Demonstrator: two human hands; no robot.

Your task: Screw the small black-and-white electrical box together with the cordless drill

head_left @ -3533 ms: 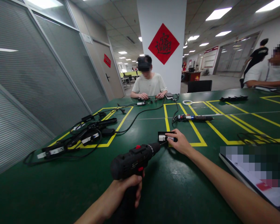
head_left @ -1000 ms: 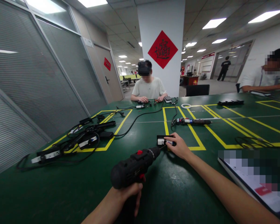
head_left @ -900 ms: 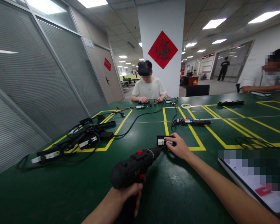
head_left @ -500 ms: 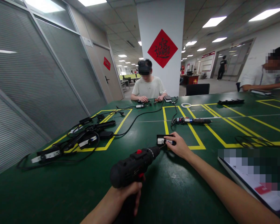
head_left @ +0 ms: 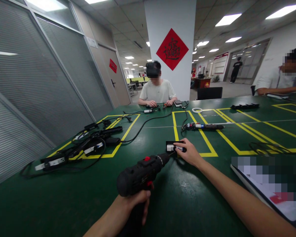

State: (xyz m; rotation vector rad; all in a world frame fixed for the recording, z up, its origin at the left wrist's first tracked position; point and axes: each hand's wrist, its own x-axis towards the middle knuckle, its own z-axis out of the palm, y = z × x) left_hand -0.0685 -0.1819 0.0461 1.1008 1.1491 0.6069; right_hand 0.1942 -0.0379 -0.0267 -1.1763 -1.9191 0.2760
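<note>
My left hand is wrapped round the grip of a black cordless drill with a red switch, held level over the green table. Its bit points at a small black-and-white part lying on a yellow floor-tape line. My right hand rests on that part, with fingers closed over its right end, pinning it to the table.
A tangle of black cables and power strips lies at the left. A screwdriver-like tool and a tape roll lie further back. A tablet is at the right. One person sits opposite, another person at the far right.
Hardly anything has changed: both hands keep their hold, and the view has shifted only slightly. A person in the far corridor has walked on.
</note>
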